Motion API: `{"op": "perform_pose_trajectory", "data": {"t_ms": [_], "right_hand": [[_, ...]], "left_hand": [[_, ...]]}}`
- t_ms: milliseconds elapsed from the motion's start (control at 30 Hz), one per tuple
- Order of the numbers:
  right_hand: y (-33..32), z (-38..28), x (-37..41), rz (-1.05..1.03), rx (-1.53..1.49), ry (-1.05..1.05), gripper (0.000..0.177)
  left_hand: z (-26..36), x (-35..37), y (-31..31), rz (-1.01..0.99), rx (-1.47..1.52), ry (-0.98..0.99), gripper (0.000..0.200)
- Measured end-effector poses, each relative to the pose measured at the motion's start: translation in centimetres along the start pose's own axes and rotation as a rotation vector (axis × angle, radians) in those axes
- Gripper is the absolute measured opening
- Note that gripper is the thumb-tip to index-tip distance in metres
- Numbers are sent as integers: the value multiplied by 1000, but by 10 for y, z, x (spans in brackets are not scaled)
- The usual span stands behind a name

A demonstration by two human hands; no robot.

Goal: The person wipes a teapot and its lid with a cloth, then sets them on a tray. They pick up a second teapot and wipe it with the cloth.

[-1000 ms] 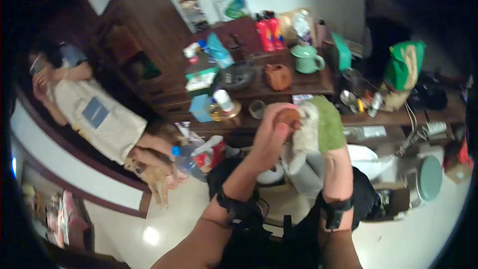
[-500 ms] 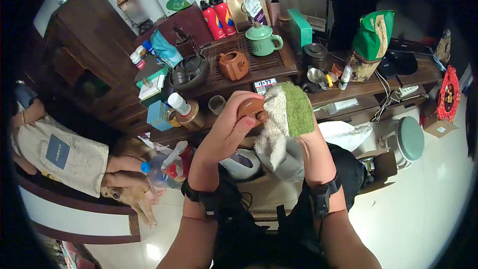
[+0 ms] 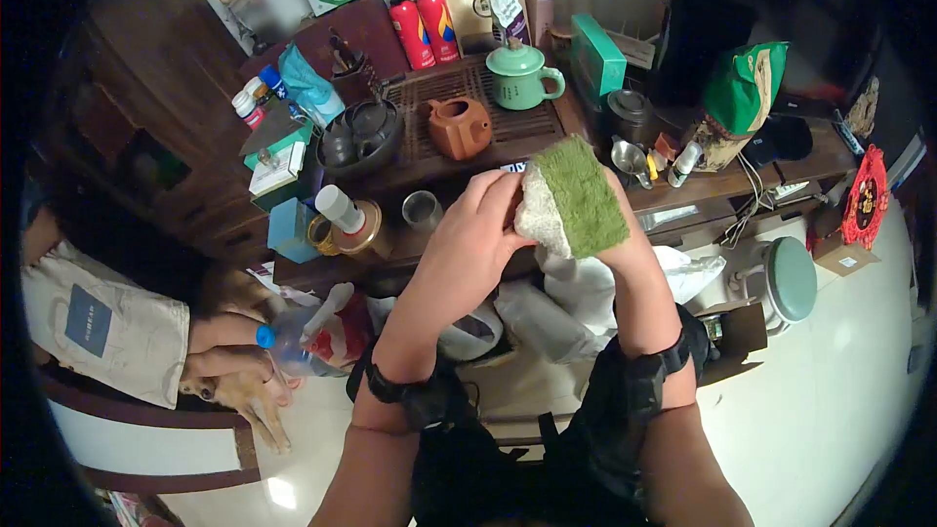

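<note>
The person holds both hands up in front of the chest, over the edge of the wooden table [image 3: 673, 197]. The right hand [image 3: 630, 252] is wrapped around a cloth [image 3: 578, 193]. The cloth is green on 1 side and white on the other, and the hand sits under and behind it, so only a bit of the palm and the wrist show. The left hand [image 3: 475, 232] is curled up small. Its fingertips press into the white side of the cloth. I cannot tell if something little is tucked inside the cloth, because the fingers and the folds hide that spot.

So the cloth is up in the air, held by the 2 hands, just in front of the table and not lying on it.

It looks like the rubbing or wiping step is going on, with the cloth bunched tight between the hands. A good next move needs a firm hold with the right hand while the left fingers turn or press. It also needs care to stay clear of the glass cup [image 3: 422, 207] close by.

On the table there is a brown teapot [image 3: 459, 127] on a tray with slats, a green pot with a lid [image 3: 519, 76] and 2 red bottles [image 3: 426, 15]. A green bag [image 3: 744, 86] stands to the right. Down at the left, another person's hand [image 3: 226, 363] rests on a dog [image 3: 249, 402].
</note>
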State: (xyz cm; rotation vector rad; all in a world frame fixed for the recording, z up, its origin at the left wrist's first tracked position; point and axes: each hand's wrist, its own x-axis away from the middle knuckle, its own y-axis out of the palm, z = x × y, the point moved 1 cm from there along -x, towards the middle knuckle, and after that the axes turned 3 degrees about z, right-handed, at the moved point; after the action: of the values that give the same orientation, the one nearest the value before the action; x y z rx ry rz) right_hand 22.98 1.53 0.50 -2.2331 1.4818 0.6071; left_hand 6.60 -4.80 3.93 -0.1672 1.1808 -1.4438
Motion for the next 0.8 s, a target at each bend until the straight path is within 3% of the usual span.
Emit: {"op": "perform_pose_trajectory", "data": {"t_ms": [33,167,300,400,500,533,600,667,767,800], "right_hand": [[0,-2,-6,22,-113,95,28],[-1,13,-24,-88,-162,77,40],[10,30,-19,32,-403,243,41],[11,30,-21,-6,-338,200,42],[12,38,-22,159,-731,356,42],[12,40,-23,207,-878,413,43],[3,35,-33,18,-200,249,49],[12,36,-27,173,-510,321,50],[16,16,-34,4,390,-160,57],[19,20,-26,-8,387,-218,60]], "left_hand": [[-5,0,-2,17,100,-21,50],[-27,2,8,134,458,-42,46],[-40,5,15,175,898,-236,42],[-49,2,21,241,1206,-310,51],[-61,-6,16,205,1583,-235,57],[-61,-5,15,239,1603,-304,60],[-55,-6,13,308,1644,-440,65],[-59,-7,12,213,1658,-375,58],[-56,-5,12,119,1660,-312,60],[-56,-4,14,153,1642,-321,62]]}}
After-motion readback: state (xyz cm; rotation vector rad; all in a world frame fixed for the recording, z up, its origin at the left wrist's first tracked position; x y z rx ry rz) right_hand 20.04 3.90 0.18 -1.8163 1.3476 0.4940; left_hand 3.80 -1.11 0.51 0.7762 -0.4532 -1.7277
